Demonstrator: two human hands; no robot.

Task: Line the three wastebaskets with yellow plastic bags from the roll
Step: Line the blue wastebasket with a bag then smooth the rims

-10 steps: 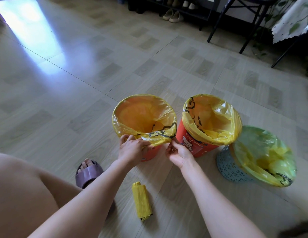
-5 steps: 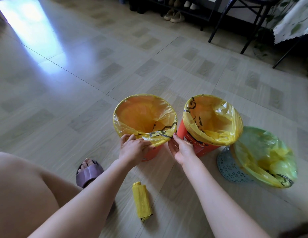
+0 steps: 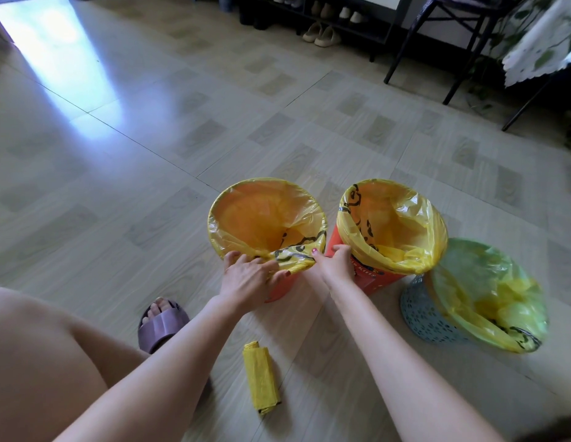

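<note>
The left hand (image 3: pixel 245 275) lies over the near rim of the left orange wastebasket (image 3: pixel 279 290), its fingers and thumb curled round the gathered, black-printed edge of that basket's yellow bag (image 3: pixel 261 218), which is folded down over the rim. Just to the right of it, the right hand (image 3: pixel 336 263) sits in the gap between the two orange baskets: its thumb, with a pink nail, touches the same bunched bag edge, while its fingers reach toward the side of the middle orange wastebasket (image 3: pixel 367 279) (whether they actually pinch any plastic I cannot tell from this angle). That middle basket stands directly beyond and to the right of the right hand, and its own yellow liner (image 3: pixel 402 224) hangs loosely over the rim. Farther right of the right hand, and a little nearer the person, a blue perforated wastebasket (image 3: pixel 424 314) leans toward the camera with a third yellow bag (image 3: pixel 488 295) spread over its mouth and crumpled inside. The roll of yellow bags (image 3: pixel 261 378) lies on the tiled floor (image 3: pixel 118 186) between the two forearms, well behind both hands. Left of the left forearm, a foot in a purple slipper (image 3: pixel 161 325) rests on the floor beside a bare knee. Far beyond the hands stand a dark shoe rack (image 3: pixel 367 27) with pale shoes and some black chair legs (image 3: pixel 405 49).
</note>
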